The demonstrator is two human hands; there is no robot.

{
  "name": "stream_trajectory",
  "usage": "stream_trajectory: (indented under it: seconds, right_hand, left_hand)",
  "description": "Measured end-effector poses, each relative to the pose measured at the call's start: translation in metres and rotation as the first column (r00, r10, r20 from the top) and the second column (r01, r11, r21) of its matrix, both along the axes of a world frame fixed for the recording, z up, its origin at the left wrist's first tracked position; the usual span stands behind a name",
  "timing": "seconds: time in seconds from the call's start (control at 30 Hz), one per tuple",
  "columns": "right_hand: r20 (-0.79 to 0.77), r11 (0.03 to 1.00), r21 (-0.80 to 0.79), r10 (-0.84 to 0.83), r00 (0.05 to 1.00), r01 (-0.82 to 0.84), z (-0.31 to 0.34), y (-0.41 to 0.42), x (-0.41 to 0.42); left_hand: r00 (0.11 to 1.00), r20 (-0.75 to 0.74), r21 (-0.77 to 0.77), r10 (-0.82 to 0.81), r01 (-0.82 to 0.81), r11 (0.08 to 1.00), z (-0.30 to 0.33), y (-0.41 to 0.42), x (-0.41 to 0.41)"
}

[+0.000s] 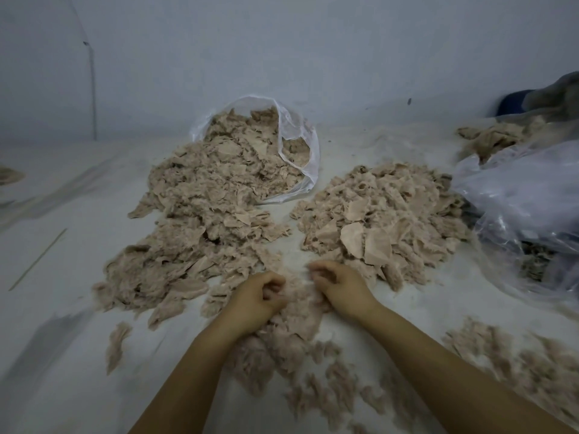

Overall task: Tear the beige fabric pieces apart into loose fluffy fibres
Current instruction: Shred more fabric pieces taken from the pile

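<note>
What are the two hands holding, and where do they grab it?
Both hands, left hand and right hand, pinch one beige fabric piece at opposite edges.

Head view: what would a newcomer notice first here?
Two big heaps of beige fabric pieces fill the middle, the left heap spilling from a white plastic bag, the right heap beside it. In front, the left hand and right hand pull a fibre tuft.

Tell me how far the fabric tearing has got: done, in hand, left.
Done: loose fluffy fibres lie nearest the person, with more at the right. In hand: the left hand and right hand each grip one beige tuft stretched between them. Left: the pile spilling from the white bag and the right-hand pile both show many flat, untorn pieces, so most remains.
</note>
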State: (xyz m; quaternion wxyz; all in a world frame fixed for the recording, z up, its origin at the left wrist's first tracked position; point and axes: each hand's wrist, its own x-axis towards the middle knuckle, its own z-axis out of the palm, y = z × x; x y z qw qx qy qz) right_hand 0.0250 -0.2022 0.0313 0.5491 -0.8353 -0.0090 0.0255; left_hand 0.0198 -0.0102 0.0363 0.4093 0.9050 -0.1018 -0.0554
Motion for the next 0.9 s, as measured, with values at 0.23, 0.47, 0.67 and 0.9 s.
stream_trajectory:
  seconds: [0.23,0.47,0.67,0.9]
  right_hand:
    - [0.071,0.897,-0.44,0.068,0.995,-0.03,0.004,0.035,0.005]
    - [-0.094,0.905,0.422,0.112,0.989,-0.063,0.013,0.024,-0.022]
    - [-0.209,0.87,0.491,0.076,0.975,0.038,0.015,0.017,-0.026]
    - [-0.113,0.886,0.463,0.09,0.99,-0.028,0.017,0.017,-0.038]
  left_hand:
    - [0.987,0.004,-0.06,0.159,-0.158,0.986,0.001,-0.001,0.001]
    - [0.948,-0.315,-0.634,0.04,-0.241,0.734,0.014,-0.008,-0.001]
    - [0.939,-0.325,-0.707,-0.11,-0.164,0.688,0.025,-0.018,-0.006]
    - [0.983,-0.184,-0.579,0.008,-0.115,0.807,0.031,-0.027,-0.009]
